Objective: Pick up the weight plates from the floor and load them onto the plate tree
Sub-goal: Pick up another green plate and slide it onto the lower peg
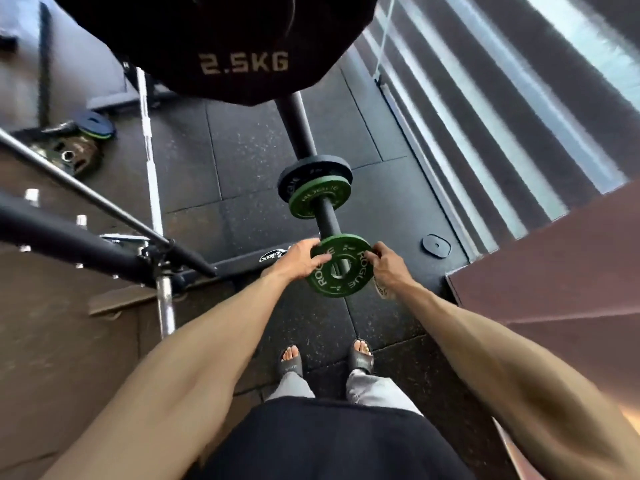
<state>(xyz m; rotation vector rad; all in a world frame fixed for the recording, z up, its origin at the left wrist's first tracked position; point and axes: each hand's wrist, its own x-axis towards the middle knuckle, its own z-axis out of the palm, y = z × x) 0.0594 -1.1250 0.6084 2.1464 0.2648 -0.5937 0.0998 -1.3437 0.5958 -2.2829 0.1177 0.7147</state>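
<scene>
Feet: black sandals (291,363) on the dark rubber floor (242,150), below and nearer than both hands.
Left hand: the left hand (299,261) grips the left rim of the green plate, fingers curled over its edge.
Right hand: the right hand (389,268) pinches the opposite rim, so the two hands are apart with the plate clamped between them.
Green plate: the green plate (356,271), marked ROGUE, is held between the hands, its centre hole at the near end of the peg.
Peg: a black peg (329,220) of the plate tree runs away from the hands.
Loaded plates: a second green plate (313,199) on the peg beyond the hands, touching a black plate (315,168) behind it.
Floor disc: a small black disc (436,245) lies on the floor just right of the right hand.
Barbell: a barbell (149,161) lies left of the left hand.
Floor plates: a pile of plates (79,143) on the floor, far left of the hands.
Top plate: a black plate marked 2.5KG (225,46), well beyond the hands.
</scene>
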